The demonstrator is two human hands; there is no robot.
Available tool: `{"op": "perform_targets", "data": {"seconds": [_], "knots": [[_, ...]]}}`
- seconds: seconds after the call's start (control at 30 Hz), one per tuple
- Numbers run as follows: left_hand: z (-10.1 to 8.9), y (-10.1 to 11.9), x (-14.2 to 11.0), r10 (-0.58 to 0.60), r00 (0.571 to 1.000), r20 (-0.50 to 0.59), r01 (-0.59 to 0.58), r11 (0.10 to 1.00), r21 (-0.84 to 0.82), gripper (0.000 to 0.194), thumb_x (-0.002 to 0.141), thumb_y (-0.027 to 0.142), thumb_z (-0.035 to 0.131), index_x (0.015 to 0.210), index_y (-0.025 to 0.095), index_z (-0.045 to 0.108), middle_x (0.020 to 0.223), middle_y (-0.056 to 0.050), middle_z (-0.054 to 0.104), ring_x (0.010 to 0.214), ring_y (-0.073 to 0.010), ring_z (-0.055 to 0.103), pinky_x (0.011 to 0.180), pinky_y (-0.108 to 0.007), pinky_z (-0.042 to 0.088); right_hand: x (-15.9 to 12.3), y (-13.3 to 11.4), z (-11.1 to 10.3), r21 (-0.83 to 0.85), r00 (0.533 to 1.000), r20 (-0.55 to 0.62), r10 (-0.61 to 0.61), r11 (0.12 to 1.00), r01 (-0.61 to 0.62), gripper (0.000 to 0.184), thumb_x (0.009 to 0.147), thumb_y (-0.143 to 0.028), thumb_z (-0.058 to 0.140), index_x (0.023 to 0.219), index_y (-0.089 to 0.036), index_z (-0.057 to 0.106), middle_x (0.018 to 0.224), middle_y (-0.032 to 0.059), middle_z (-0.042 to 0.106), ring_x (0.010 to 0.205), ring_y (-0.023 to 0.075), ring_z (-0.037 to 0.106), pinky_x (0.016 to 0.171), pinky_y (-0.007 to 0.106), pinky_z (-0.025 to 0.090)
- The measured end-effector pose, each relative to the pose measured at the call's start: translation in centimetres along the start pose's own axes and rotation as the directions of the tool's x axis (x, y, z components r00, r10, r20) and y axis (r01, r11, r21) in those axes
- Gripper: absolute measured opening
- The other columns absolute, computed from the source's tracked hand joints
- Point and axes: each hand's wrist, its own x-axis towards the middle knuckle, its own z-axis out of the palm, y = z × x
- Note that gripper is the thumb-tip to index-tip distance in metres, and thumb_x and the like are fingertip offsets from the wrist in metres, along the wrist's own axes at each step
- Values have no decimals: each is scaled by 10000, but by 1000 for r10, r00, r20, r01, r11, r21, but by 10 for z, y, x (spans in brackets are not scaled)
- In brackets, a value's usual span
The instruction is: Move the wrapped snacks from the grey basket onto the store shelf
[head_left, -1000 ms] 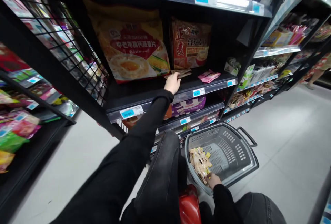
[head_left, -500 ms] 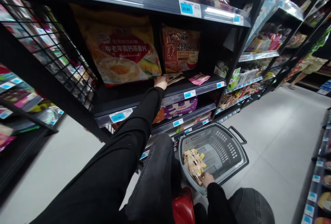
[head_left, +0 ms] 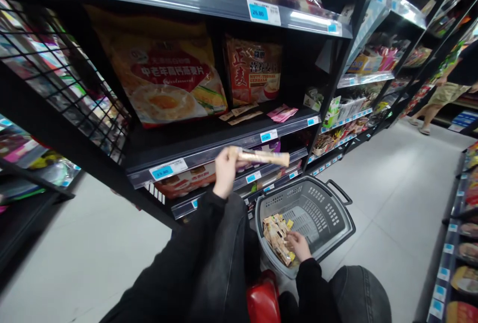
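My left fingers (head_left: 232, 155) are clamped on one end of a slim packet (head_left: 267, 158), which points to their right, in front of the shelf (head_left: 172, 138). Below them, my right fingers (head_left: 292, 237) are over more packets (head_left: 274, 232) in the basket (head_left: 304, 217); whether they pinch any, I cannot tell.

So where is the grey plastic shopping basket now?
In the head view, the basket is lower right of centre, beside the black shelving, with the right hand at its tan packets.

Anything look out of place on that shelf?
Yes: loose beige sachets and pink sachets lie askew on the shelf, while the red cereal bag stands upright behind. I see no spill.
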Motion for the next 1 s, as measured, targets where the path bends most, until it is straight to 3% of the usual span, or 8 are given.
{"op": "perform_targets", "data": {"seconds": [0.07, 0.13, 0.2, 0.3, 0.5, 0.73, 0.9, 1.0], "knots": [[3, -36, -45, -213, 968, 133, 223, 973, -60, 251, 744, 392, 589, 790, 150, 543, 744, -10, 570, 688, -155, 632, 632, -290, 567, -8, -12, -6, 448, 998, 38, -43, 894, 22, 439, 633, -523, 621, 912, -186, 581, 824, 82, 679, 709, 225, 665, 664, 345, 534], [7, -74, -84, -418, 880, 225, 445, 892, -82, 231, 734, 361, 608, 774, 143, 544, 733, -19, 584, 693, -159, 640, 663, -307, 575, -16, -20, -14, 685, 995, 22, -97, 726, 56, 520, 610, -559, 653, 981, -206, 560, 871, 77, 677, 746, 217, 665, 692, 345, 535], [12, -107, -114, -573, 771, 276, 609, 791, -58, 192, 742, 315, 615, 750, 138, 542, 695, -23, 585, 680, -158, 643, 672, -306, 576, -22, -23, -20, 770, 993, -13, -116, 633, 84, 561, 604, -525, 696, 1053, -229, 533, 903, 61, 675, 777, 206, 668, 711, 334, 534], [17, -137, -138, -688, 657, 310, 729, 684, -26, 167, 754, 253, 620, 725, 119, 526, 654, -30, 577, 662, -153, 645, 664, -299, 574, -25, -21, -24, 761, 993, -64, -95, 640, 110, 641, 550, -422, 778, 1100, -225, 514, 842, 38, 681, 780, 207, 674, 701, 310, 533], [17, -144, -138, -653, 615, 442, 718, 695, 26, 424, 586, 152, 758, 965, 124, 568, 860, -49, 610, 718, -165, 653, 634, -311, 571, -18, -14, -25, 678, 987, -157, -34, 723, 133, 574, 430, -388, 833, 905, -158, 609, 688, 31, 677, 632, 219, 668, 587, 307, 544], [16, -149, -139, -637, 504, 583, 655, 722, 222, 380, 489, 263, 814, 785, 87, 654, 739, -53, 649, 691, -188, 650, 670, -318, 553, -11, -10, -39, 617, 977, -212, -25, 772, 154, 495, 466, -407, 799, 860, -151, 643, 688, 48, 692, 592, 208, 661, 571, 318, 556], [21, -145, -142, -618, 369, 694, 661, 700, 271, 478, 431, 219, 840, 858, 89, 670, 878, -84, 683, 691, -165, 645, 670, -300, 543, -18, -17, -43, 559, 959, -278, -52, 803, 206, 405, 437, -385, 789, 735, -156, 640, 603, 1, 648, 573, 187, 645, 573, 324, 564], [26, -145, -143, -614, 390, 687, 622, 725, 295, 473, 443, 216, 836, 863, 74, 671, 871, -99, 687, 659, -158, 642, 636, -291, 540, -19, -16, -45, 536, 962, -265, -64, 820, 202, 381, 471, -382, 768, 756, -166, 633, 579, -7, 640, 545, 180, 637, 571, 330, 562]]}}
